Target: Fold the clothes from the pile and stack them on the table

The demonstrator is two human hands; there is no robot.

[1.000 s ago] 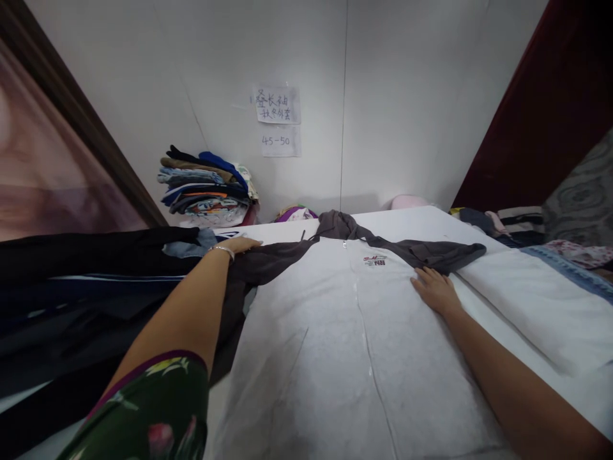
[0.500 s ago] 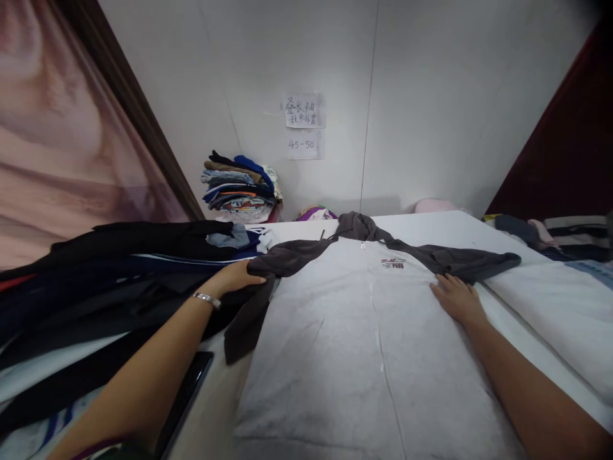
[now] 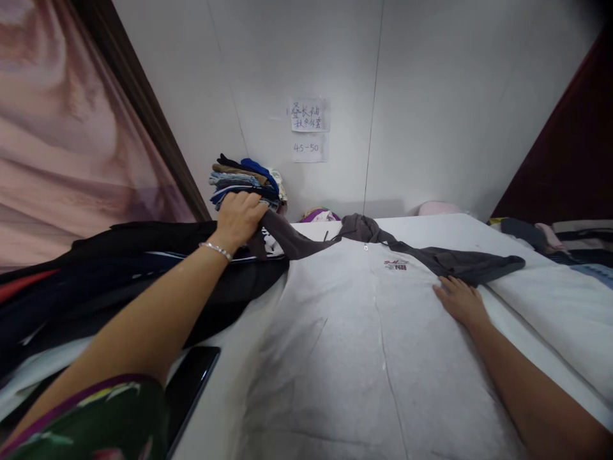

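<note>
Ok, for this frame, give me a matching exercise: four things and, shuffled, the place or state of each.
1. Left hand
2. Right hand
3. Papers
4. Dark device

A. On the wall
B. Holding a grey sleeve
C. On the table, left of the jacket
D. At the jacket's side, by the other sleeve

Pairs: 1-B; 2-D; 3-A; 4-C

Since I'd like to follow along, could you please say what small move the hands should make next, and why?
Probably fold the dark sleeve inward over the jacket: the left hand holds it raised, while the right hand rests on the jacket's opposite side.
</note>
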